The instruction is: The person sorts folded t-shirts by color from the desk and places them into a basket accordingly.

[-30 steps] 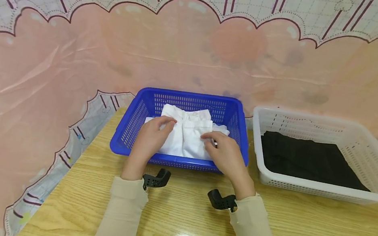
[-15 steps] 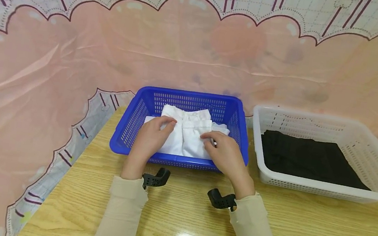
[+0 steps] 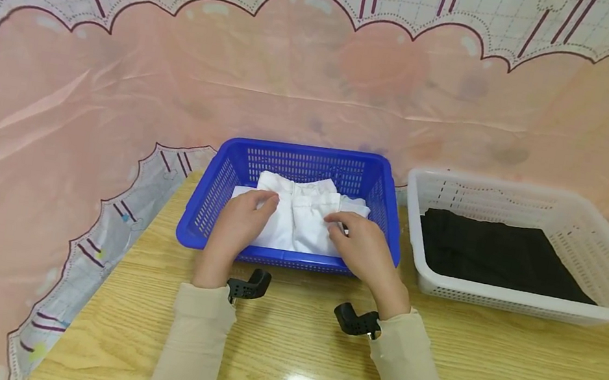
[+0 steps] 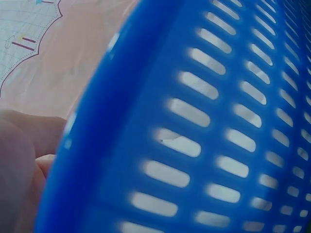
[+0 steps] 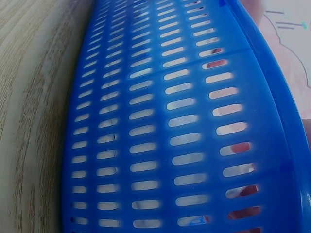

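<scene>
Folded white trousers (image 3: 300, 219) lie in the blue basket (image 3: 285, 256), waistband toward the back. At their left side my left hand (image 3: 241, 217) reaches over the front rim and grips the cloth, thumb and forefinger near the waistband. Opposite it, my right hand (image 3: 364, 242) pinches the right edge with bent fingers. More white cloth (image 3: 355, 206) shows beneath and behind the trousers. In the left wrist view, the basket wall (image 4: 160, 111) covers most of the left hand (image 4: 24, 165). The perforated wall (image 5: 160, 111) likewise hides nearly all of the right hand in its wrist view.
A white basket (image 3: 512, 300) stands to the right, near the blue one, with folded black cloth (image 3: 495, 255) inside. Both rest on a wooden table (image 3: 270, 342). A patterned pink sheet (image 3: 297, 84) hangs behind and along the left side.
The waistband of the white trousers has shifted slightly left and toward the person. My left hand has moved a little left with it; the right hand has barely moved.
</scene>
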{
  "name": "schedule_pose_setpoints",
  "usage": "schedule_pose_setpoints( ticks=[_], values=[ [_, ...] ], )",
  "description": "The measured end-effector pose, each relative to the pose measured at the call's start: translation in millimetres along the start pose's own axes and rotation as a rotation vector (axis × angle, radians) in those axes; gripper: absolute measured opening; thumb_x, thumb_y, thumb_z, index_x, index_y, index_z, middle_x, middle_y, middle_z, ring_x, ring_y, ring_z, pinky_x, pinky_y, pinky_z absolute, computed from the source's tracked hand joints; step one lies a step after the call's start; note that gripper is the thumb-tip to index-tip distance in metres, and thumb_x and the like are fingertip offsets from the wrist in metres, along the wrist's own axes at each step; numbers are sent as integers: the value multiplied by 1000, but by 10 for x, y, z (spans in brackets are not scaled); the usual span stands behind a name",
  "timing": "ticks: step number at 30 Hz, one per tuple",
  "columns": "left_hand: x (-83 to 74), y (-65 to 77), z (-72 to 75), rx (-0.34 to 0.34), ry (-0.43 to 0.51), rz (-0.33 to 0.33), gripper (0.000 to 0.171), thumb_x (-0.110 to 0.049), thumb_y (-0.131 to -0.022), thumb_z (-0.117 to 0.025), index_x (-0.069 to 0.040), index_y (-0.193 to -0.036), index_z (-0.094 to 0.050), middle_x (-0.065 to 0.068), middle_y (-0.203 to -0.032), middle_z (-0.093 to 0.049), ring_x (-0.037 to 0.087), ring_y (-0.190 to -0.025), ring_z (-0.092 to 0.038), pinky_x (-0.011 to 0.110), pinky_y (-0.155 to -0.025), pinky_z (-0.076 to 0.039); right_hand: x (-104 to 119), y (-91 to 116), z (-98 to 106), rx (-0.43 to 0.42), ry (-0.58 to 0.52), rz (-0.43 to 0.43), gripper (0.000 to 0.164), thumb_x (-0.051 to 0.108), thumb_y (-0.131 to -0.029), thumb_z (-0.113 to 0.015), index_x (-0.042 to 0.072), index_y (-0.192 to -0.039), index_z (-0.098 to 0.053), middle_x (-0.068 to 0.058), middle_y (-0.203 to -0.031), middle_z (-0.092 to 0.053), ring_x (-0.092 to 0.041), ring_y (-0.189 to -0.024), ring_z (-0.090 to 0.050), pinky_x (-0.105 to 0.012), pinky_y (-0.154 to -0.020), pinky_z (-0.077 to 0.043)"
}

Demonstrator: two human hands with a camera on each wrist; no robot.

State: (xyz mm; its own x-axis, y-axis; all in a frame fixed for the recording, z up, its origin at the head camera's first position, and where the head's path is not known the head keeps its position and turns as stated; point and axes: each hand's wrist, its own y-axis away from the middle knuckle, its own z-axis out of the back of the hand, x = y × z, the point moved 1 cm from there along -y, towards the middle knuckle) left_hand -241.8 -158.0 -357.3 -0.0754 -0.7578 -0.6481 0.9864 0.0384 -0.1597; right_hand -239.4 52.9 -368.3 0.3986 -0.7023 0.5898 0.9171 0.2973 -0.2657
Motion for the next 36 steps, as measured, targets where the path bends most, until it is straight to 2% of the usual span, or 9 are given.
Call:
schedule_pose_setpoints(
  ticks=[10, 36],
  values=[
    [13, -13, -50, 37, -50, -2, 45, -41, -93, -38, -13, -125, -53, 7, -126, -51, 25, -121, -40, 42, -99, -29, -10, -13, -13, 13, 24, -9, 26, 26, -91, -48, 16, -109, -64, -3, -115, -58, -21, -109, -51, -39, -90, -40],
    [-13, 8, -46, 86, -127, -17, 44, -39, -92, -40, -12, -124, -53, 10, -124, -52, 28, -117, -44, 44, -97, -32, -2, -16, -15, 29, 30, -27, 28, 29, -92, -47, 17, -111, -63, -2, -116, -58, -21, -107, -52, -40, -89, -40]
  ],
)
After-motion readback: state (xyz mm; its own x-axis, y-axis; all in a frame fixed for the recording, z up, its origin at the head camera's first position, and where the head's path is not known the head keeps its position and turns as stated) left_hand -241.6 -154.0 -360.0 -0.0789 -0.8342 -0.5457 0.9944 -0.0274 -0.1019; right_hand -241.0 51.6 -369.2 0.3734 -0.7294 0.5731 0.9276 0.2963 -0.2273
